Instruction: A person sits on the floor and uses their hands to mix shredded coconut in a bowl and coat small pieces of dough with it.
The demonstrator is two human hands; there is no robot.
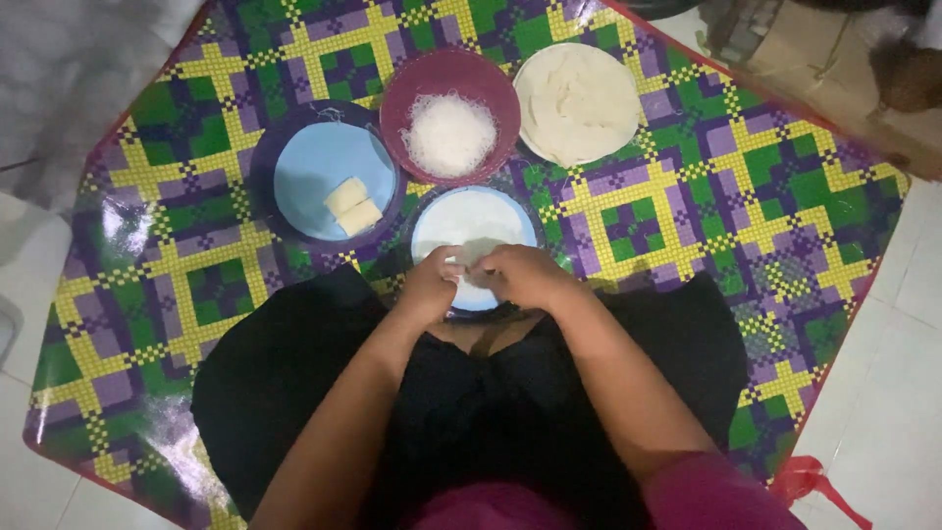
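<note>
Your left hand [429, 285] and right hand [525, 275] meet, fingertips pinched together on the white wrapper [469, 228] lying on the blue plate [422, 236] directly ahead of you, near the mat's [667, 216] near edge; neither hand is nearer.

Head view, single camera, steep downward look.
Worn on the person's head; faces down and forward over a patterned mat [687, 196] on the floor, close range, lap near, plates far. No second view.
</note>
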